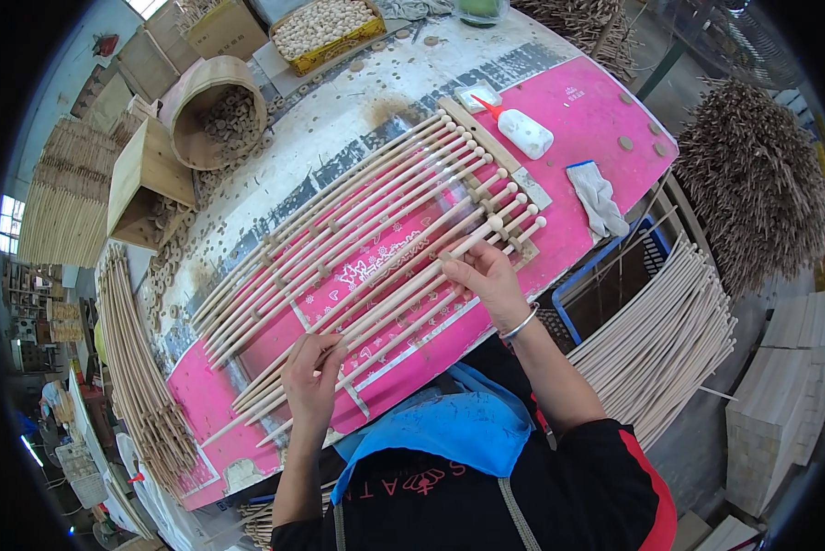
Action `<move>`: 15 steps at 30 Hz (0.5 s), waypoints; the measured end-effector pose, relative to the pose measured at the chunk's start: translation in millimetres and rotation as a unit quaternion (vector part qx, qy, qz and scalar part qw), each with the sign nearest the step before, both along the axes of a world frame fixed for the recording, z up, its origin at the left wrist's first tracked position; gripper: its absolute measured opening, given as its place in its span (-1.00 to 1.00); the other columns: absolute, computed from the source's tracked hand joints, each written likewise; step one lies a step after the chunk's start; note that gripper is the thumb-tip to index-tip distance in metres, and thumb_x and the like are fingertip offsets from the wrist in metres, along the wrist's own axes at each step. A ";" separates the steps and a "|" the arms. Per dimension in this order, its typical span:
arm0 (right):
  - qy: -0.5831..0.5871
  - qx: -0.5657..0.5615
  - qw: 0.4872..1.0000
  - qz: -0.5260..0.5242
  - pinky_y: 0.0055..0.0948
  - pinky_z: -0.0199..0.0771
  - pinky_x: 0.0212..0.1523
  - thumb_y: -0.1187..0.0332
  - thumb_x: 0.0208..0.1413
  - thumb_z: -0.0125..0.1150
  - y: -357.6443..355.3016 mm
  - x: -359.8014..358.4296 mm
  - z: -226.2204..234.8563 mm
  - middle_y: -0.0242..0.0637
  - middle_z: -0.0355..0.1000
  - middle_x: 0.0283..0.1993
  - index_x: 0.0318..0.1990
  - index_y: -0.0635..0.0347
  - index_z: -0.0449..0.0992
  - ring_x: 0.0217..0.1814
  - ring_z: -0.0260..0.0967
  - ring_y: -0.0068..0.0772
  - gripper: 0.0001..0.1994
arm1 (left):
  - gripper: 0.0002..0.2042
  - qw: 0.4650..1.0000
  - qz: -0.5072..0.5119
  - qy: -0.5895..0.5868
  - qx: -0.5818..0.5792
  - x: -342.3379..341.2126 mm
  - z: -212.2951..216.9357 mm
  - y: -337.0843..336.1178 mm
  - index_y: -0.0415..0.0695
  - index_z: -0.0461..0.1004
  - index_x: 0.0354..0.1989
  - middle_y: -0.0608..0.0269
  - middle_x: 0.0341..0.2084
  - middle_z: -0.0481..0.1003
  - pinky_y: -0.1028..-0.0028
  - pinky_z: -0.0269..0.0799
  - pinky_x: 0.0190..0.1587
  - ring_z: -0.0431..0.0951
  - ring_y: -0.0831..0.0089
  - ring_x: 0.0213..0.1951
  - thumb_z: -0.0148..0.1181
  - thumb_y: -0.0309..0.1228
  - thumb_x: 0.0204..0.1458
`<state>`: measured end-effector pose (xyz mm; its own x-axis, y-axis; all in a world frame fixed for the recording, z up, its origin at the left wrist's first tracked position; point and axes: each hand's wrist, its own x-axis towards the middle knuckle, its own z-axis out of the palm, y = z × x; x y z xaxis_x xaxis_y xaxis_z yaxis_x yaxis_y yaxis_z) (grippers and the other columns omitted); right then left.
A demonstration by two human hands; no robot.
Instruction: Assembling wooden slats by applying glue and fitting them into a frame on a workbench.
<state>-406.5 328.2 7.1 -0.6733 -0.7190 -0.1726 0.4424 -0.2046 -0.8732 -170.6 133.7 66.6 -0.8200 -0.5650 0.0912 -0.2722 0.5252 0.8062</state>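
Observation:
With both hands I hold one long pale wooden rod [394, 296] with a round ball at its far right end, slightly above the others. My right hand [486, 278] pinches it near the ball, thumb and fingers closed. Toward the other end, my left hand [309, 375] has its fingers curled closed around the rod. Beneath and beyond lie several similar rods with ball ends [468, 136], side by side on a pink tabletop [449, 335]. Small brown wooden rings [321, 272] sit on some of them. A wooden strip [478, 133] lies along their ball ends.
A white squeeze bottle [525, 134] with a red nozzle and a white glove [598, 197] lie at right. Far left stand a round wooden tub [185, 119] and a box [151, 151] of rings. A yellow crate [339, 53] holds beads. Rod bundles [656, 349] flank the table.

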 end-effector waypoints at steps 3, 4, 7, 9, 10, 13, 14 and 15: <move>0.030 0.037 0.999 -0.025 -0.73 0.31 -0.44 0.32 0.30 0.41 -0.6 -1.4 -3.3 -0.52 0.50 -0.30 0.13 0.26 0.56 -0.43 0.33 -0.80 -0.67 | -0.87 1.000 -0.003 -0.006 -0.016 -5.8 1.8 0.5 -0.34 0.59 -0.14 0.09 -0.34 0.55 0.46 0.60 -0.20 0.66 0.34 -0.30 0.34 -0.61 0.15; 0.029 0.021 0.999 -0.014 -0.72 0.31 -0.45 0.32 0.30 0.42 0.9 -3.2 0.4 -0.52 0.50 -0.31 0.11 0.27 0.58 -0.43 0.34 -0.80 -0.68 | -0.87 1.000 -0.002 -0.006 -0.023 -7.3 3.1 0.5 -0.34 0.60 -0.14 0.09 -0.34 0.55 0.45 0.60 -0.20 0.66 0.33 -0.31 0.34 -0.61 0.15; 0.011 0.004 1.000 -0.003 -0.71 0.32 -0.47 0.31 0.30 0.42 1.7 -7.5 1.7 -0.51 0.51 -0.32 0.06 0.27 0.60 -0.43 0.35 -0.80 -0.71 | -0.87 0.999 -0.003 -0.013 -0.031 -11.7 2.4 -2.4 -0.33 0.60 -0.14 0.09 -0.33 0.55 0.45 0.60 -0.20 0.66 0.34 -0.30 0.34 -0.61 0.15; -0.004 0.004 1.000 -0.005 -0.71 0.32 -0.48 0.31 0.30 0.42 1.5 -9.3 0.4 -0.50 0.52 -0.32 0.04 0.28 0.60 -0.43 0.36 -0.79 -0.72 | -0.87 0.999 -0.011 -0.017 -0.032 -16.3 -0.5 -5.2 -0.33 0.60 -0.14 0.09 -0.33 0.55 0.45 0.60 -0.20 0.66 0.34 -0.30 0.34 -0.61 0.16; 0.014 0.034 0.999 -0.029 -0.70 0.32 -0.49 0.30 0.31 0.42 -1.4 -9.8 -0.4 -0.49 0.52 -0.33 0.01 0.28 0.61 -0.44 0.36 -0.79 -0.73 | -0.87 0.999 -0.016 -0.019 -0.036 -18.8 -1.8 -7.0 -0.33 0.60 -0.14 0.09 -0.33 0.55 0.45 0.60 -0.20 0.66 0.34 -0.30 0.34 -0.61 0.16; 0.047 0.079 0.993 -0.068 -0.69 0.32 -0.50 0.29 0.32 0.41 -5.1 -17.8 -6.8 -0.49 0.52 -0.36 -0.04 0.27 0.61 -0.44 0.37 -0.79 -0.76 | -0.87 0.999 -0.016 -0.009 -0.037 -27.2 -8.9 -11.8 -0.33 0.60 -0.15 0.08 -0.33 0.55 0.45 0.60 -0.20 0.66 0.33 -0.29 0.34 -0.61 0.16; 0.062 0.093 0.990 -0.082 -0.69 0.32 -0.50 0.29 0.33 0.40 -5.6 -21.9 -8.3 -0.48 0.51 -0.37 -0.08 0.26 0.61 -0.44 0.37 -0.79 -0.78 | -0.87 0.999 -0.017 -0.009 -0.036 -31.8 -9.2 -12.5 -0.33 0.60 -0.15 0.08 -0.33 0.55 0.45 0.60 -0.20 0.66 0.33 -0.29 0.34 -0.61 0.16; 0.062 0.094 0.990 -0.083 -0.69 0.32 -0.50 0.29 0.33 0.40 -4.9 -26.6 -9.5 -0.48 0.51 -0.37 -0.08 0.26 0.61 -0.44 0.37 -0.79 -0.78 | -0.87 0.999 -0.022 -0.002 -0.038 -38.4 -9.0 -13.1 -0.32 0.60 -0.15 0.08 -0.33 0.55 0.44 0.60 -0.21 0.66 0.32 -0.30 0.34 -0.60 0.16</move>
